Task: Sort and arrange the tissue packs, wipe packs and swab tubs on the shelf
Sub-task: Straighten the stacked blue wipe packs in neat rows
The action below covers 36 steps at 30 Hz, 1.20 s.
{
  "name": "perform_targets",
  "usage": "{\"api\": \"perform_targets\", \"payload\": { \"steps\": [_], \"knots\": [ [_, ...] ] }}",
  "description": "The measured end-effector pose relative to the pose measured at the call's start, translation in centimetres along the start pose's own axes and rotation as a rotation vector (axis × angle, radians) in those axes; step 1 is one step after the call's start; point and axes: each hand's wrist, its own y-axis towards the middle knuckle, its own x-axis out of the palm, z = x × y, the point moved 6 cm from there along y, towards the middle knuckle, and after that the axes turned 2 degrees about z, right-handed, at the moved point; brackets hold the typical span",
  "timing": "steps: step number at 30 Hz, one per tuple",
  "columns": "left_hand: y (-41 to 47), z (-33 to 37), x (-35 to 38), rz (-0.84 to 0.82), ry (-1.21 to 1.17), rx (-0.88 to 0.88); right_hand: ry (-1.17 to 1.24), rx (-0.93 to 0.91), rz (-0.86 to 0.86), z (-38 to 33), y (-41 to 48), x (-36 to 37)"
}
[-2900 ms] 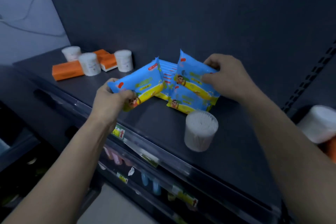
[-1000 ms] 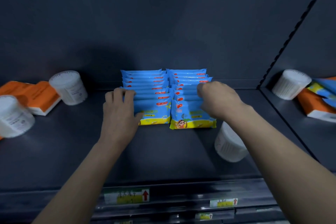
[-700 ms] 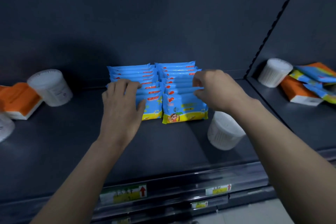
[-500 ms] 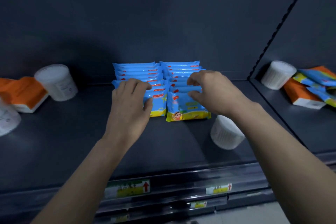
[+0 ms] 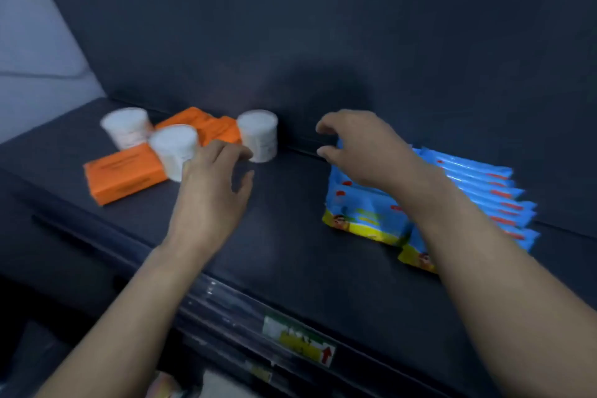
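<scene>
Dark grey metal shelf deck [image 5: 290, 255], matte, dim light. Dark grey back panel [image 5: 323, 42] rising behind. Pale grey wall [image 5: 35, 52] upper left. Green-yellow price label with red arrow [image 5: 298, 340] on front rail. Picture blurred.

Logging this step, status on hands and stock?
Left hand open, empty, near swab tubs. Right hand open over blue wipe packs, which are lined up. Orange tissue packs and tubs unsorted. Nothing blocking.
</scene>
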Motion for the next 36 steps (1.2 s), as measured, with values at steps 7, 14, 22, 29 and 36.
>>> {"api": "perform_targets", "payload": {
  "steps": [7, 14, 22, 29, 36],
  "knots": [
    [-1.0, -6.8, -4.4, 0.104, 0.096, -0.245, 0.073, -0.149, -0.066, -5.1, 6.2, 2.9],
    [0.7, -15.3, -5.9, 0.094, 0.116, -0.392, 0.004, -0.224, -0.133, -9.3, 13.0, 6.3],
    [3.8, -24.9, -3.1, -0.330, 0.161, -0.555, -0.226, -0.199, -0.402, -11.0, 20.2, 12.6],
    [4.1, -28.6, -1.1, -0.680, 0.072, -0.677, -0.236, -0.076, -0.644, -9.6, 22.7, 17.7],
    [4.3, -29.3, -1.8, -0.644, 0.042, -0.735, -0.272, -0.115, -0.717, -10.3, 23.0, 18.0]
  ]
}}
